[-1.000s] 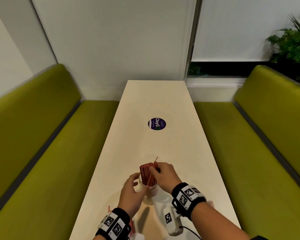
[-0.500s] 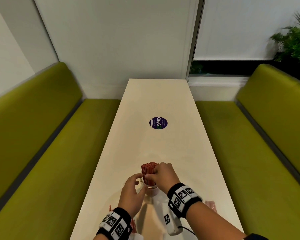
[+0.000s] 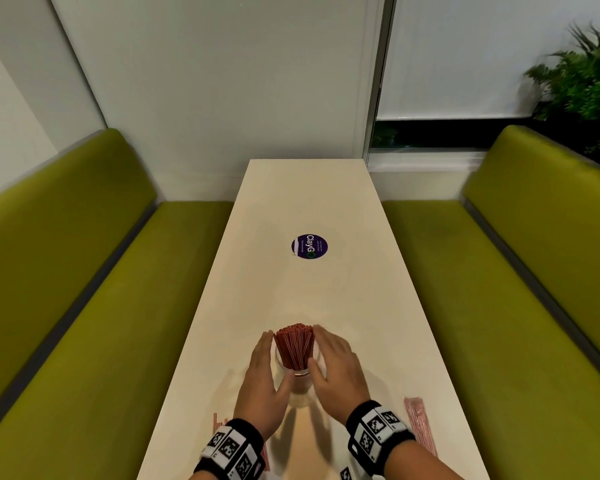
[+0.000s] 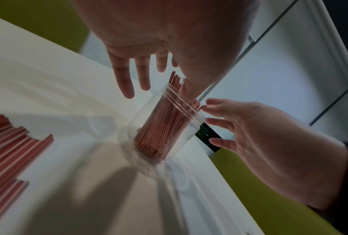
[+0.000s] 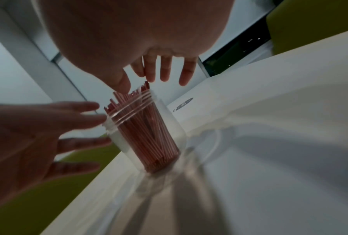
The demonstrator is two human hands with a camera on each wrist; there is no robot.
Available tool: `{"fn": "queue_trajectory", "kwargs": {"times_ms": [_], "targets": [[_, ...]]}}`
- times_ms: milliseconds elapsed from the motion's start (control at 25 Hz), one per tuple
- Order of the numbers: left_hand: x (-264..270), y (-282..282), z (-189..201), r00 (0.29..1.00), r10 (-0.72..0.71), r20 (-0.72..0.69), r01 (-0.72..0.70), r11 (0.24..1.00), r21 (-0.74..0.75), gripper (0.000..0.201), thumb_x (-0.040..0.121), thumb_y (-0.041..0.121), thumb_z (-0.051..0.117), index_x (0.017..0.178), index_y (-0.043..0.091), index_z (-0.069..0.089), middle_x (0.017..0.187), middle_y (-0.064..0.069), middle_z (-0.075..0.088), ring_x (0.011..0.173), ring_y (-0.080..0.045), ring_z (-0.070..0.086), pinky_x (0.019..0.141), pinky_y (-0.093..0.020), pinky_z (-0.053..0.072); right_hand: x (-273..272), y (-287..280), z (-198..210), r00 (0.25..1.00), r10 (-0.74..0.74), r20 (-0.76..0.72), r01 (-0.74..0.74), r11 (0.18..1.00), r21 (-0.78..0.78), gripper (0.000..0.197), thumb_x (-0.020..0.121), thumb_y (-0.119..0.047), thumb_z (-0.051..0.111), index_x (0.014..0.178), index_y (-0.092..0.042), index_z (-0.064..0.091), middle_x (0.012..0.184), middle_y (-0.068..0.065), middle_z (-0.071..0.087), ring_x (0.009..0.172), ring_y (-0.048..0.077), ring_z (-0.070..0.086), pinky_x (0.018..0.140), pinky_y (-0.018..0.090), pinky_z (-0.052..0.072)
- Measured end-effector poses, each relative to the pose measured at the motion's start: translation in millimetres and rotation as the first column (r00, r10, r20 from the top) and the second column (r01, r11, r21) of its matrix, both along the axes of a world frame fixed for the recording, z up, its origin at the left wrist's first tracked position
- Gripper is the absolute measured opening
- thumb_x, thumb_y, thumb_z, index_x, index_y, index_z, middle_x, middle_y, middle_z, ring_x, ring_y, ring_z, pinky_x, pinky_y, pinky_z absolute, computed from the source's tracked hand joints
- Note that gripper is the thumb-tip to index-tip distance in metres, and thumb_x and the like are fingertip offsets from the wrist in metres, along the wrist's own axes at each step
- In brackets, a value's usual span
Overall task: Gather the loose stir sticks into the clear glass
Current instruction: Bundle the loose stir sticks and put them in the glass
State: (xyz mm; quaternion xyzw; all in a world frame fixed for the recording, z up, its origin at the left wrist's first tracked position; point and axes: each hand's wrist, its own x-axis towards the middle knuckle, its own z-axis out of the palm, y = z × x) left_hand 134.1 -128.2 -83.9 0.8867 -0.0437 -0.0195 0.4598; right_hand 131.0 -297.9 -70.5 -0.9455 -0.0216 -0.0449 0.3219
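Stir sticks [image 3: 294, 346]: thin red rods standing bunched in the glass [image 4: 159, 127], tops fanned above its rim
Left hand [image 3: 262, 375]: fingers straight and spread, flanking the glass on its left, holding nothing
Right hand [image 3: 336, 367]: likewise spread wide on the right, thumb tip near the stick tops
Handling: sticks look light, stiff and slippery, best pinched as a small bundle near mid-length; the glass is smooth, hard, probably breakable, ridged at the neck
Loose sticks [image 4: 6, 152]: flat rows on the white table [image 3: 326, 209] by the left wrist; a paler strip [image 3: 418, 424] beyond the right wrist
Surroundings: round purple sticker [image 3: 309, 246], green benches
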Motion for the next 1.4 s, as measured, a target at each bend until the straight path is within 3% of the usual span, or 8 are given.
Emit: {"fn": "queue_trajectory", "kwargs": {"times_ms": [160,440,520,640,760,880,1000,1400], "targets": [[7,-3,4,0.995,-0.096,0.023,0.092,0.987,0.134,0.081,0.094,0.044,0.055,0.158,0.027,0.008,0.164,0.015,0.01,0.149,-0.002,0.014,0.121,-0.025,0.017,4,6,4,0.994,0.053,-0.092,-0.059,0.996,-0.063,0.063,0.1,-0.039,0.036,0.158,-0.028,0.012,0.164,-0.013,0.016,0.15,0.008,0.014,0.12,0.034,0.023],[1,19,7,0.999,-0.028,0.02,0.026,0.998,0.064,0.068,0.094,0.037,0.061,0.152,0.029,0.028,0.148,0.02,0.03,0.138,-0.002,0.03,0.117,-0.03,0.029,-2,-4,12,0.999,-0.029,-0.037,0.032,0.998,0.061,0.059,0.096,-0.036,0.046,0.153,-0.026,0.031,0.155,-0.011,0.035,0.142,0.011,0.028,0.117,0.033,0.029],[-9,27,9,0.999,0.045,0.011,-0.045,0.998,0.032,0.046,0.094,0.029,0.063,0.137,0.029,0.048,0.134,0.017,0.047,0.124,-0.007,0.047,0.105,-0.034,0.044,-10,-6,12,0.995,-0.093,0.042,0.088,0.99,0.107,0.049,0.093,-0.033,0.051,0.141,-0.026,0.047,0.138,-0.01,0.05,0.128,0.011,0.04,0.108,0.032,0.038],[-27,44,9,0.994,0.099,-0.035,-0.099,0.995,0.006,0.014,0.093,0.018,0.065,0.094,0.032,0.067,0.097,0.011,0.07,0.092,-0.011,0.065,0.077,-0.024,0.051,-29,0,13,0.976,-0.187,0.11,0.165,0.969,0.181,0.006,0.086,-0.03,0.057,0.09,-0.032,0.056,0.086,-0.016,0.054,0.084,0.005,0.048,0.074,0.027,0.046],[-47,61,7,0.985,0.126,-0.12,-0.131,0.991,-0.034,0.017,0.093,0.017,0.064,0.082,0.029,0.069,0.074,-0.001,0.071,0.07,-0.011,0.064,0.064,-0.022,0.05,-45,10,5,0.979,-0.142,-0.15,0.172,0.962,0.213,0.027,0.082,-0.033,0.057,0.067,-0.018,0.04,0.057,-0.005,0.042,0.055,0.011,0.036,0.055,0.031,0.035],[-63,73,7,0.978,0.131,-0.164,-0.139,0.99,-0.038,0.013,0.092,0.017,0.064,0.084,0.025,0.071,0.071,-0.003,0.069,0.065,-0.01,0.062,0.06,-0.02,0.049,-55,26,-10,0.892,0.025,-0.451,0.007,0.998,0.07,0.031,0.083,-0.043,0.053,0.064,-0.02,0.045,0.066,-0.004,0.053,0.061,0.017,0.049,0.062,0.032,0.043],[-73,88,1,0.982,0.103,-0.157,-0.096,0.994,0.053,0.009,0.089,0.02,0.067,0.085,0.027,0.07,0.077,0.004,0.07,0.076,-0.007,0.064,0.072,-0.026,0.055,-65,49,-18,0.78,0.077,-0.622,-0.123,0.992,-0.031,0.023,0.087,-0.041,0.053,0.084,-0.019,0.06,0.094,0.002,0.068,0.088,0.023,0.064,0.08,0.036,0.052],[-100,113,-38,0.979,-0.191,-0.067,0.201,0.869,0.453,0.035,0.087,0.043,0.056,0.12,0.033,0.064,0.125,0.016,0.056,0.119,-0.01,0.048,0.102,-0.026,0.042,-76,123,-20,0.822,-0.067,-0.566,-0.074,0.972,-0.221,0.038,0.088,-0.038,0.066,0.111,-0.008,0.061,0.116,0.012,0.065,0.107,0.031,0.064,0.083,0.033,0.051]]}}
